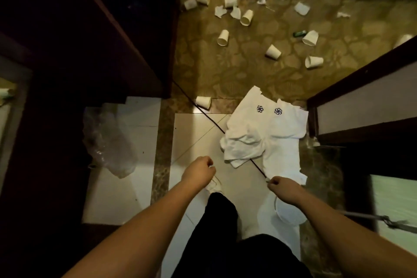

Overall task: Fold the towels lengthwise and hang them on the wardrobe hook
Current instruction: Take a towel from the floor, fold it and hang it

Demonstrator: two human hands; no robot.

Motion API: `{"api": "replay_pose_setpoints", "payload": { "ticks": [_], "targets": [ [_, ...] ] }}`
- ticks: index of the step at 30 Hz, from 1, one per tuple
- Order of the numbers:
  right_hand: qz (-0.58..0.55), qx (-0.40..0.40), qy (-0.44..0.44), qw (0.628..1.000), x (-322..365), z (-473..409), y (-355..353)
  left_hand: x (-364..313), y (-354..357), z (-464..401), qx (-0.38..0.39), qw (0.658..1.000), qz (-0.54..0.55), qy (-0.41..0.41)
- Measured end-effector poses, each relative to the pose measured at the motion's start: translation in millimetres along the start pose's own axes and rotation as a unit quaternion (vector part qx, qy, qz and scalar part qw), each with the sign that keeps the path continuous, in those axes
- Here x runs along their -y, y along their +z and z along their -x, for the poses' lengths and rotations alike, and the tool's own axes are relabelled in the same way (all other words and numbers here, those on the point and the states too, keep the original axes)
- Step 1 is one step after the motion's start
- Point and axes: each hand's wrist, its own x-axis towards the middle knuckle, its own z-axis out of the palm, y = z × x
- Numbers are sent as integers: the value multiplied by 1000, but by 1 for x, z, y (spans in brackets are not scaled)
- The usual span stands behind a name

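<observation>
White towels [268, 133], each marked with a small dark pinwheel emblem, lie crumpled and overlapping on the pale floor tiles [194, 133], right of centre, with their far edge reaching the patterned carpet [248, 70]. A thin dark cord [209, 117] runs diagonally from far left toward near right and passes over the heap.

My left hand [199, 170] hovers near and to the left of the towels, fingers curled into a fist that seems to hold nothing. My right hand [281, 185] hovers just beside the near corner of the heap, fingers curled at the near end of the cord; I cannot tell whether it pinches the cord or a towel edge or holds nothing.

I judge the task to be at its first step: no towel is lifted, folded or hung. The next move, as I read it, calls for opening both hands, freeing one towel from under the cord, and taking it by two corners of a long edge so it can be doubled lengthwise.

Farther out: a clear plastic bag [108, 140] on the tiles at left, dark wardrobe panels [90, 29] at far left, and many white paper cups [246, 17] strewn over the far carpet. No hook is in view.
</observation>
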Motion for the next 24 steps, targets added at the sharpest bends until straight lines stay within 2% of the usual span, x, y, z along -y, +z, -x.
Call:
{"api": "replay_pose_setpoints", "payload": {
  "ticks": [6,10,12,17,24],
  "targets": [
    [-45,13,4,999,7,-123,13,18,32,-119,36,999,9,-32],
    [-1,41,-2,999,-7,-239,45,48,90,-218,64,995,19,-70],
    [32,43,-14,998,1,-253,34,51,89,-230,55,994,39,-80],
    [83,-50,-89,991,-1,-362,52,72,149,-324,64,991,67,-97],
    [151,-95,-200,963,31,-465,48,71,212,-411,44,983,139,-108]
  ]
}}
